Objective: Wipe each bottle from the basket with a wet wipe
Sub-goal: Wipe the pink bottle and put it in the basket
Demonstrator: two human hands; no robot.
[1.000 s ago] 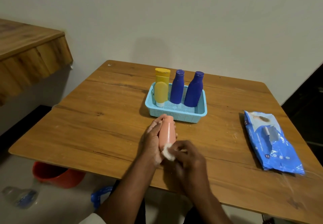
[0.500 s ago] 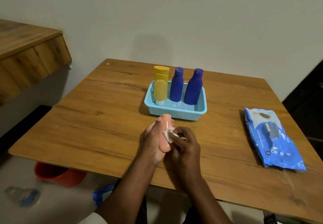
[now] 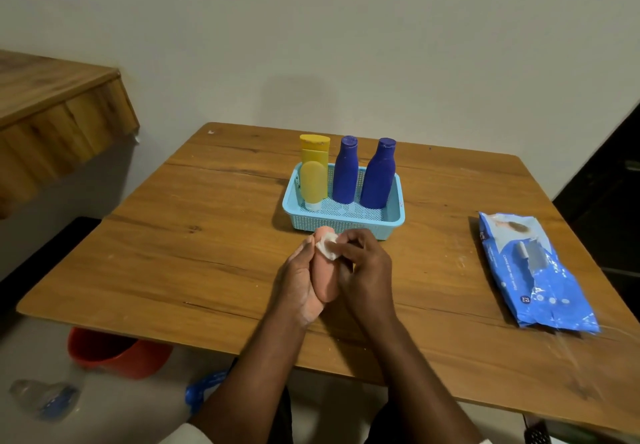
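My left hand (image 3: 298,280) cradles a peach-coloured bottle (image 3: 323,279) just in front of the light blue basket (image 3: 346,220). Pressed against the bottle's far end is a small folded white wet wipe (image 3: 327,246), pinched in my right hand (image 3: 363,267). Inside the basket stand a yellow bottle (image 3: 313,173) on the left and two dark blue bottles (image 3: 345,170) (image 3: 378,175) beside it. Most of the peach bottle's near end is hidden by my palms.
A blue pack of wet wipes (image 3: 530,270) lies flat on the wooden table (image 3: 173,253) to the right. A red bucket (image 3: 114,353) and a clear plastic bottle (image 3: 43,398) sit on the floor under the table's left edge. A wooden shelf (image 3: 52,111) juts out at left.
My right hand slid the wipe from the bottle's near end up along its side to the far end. The left hand kept holding the bottle in place.
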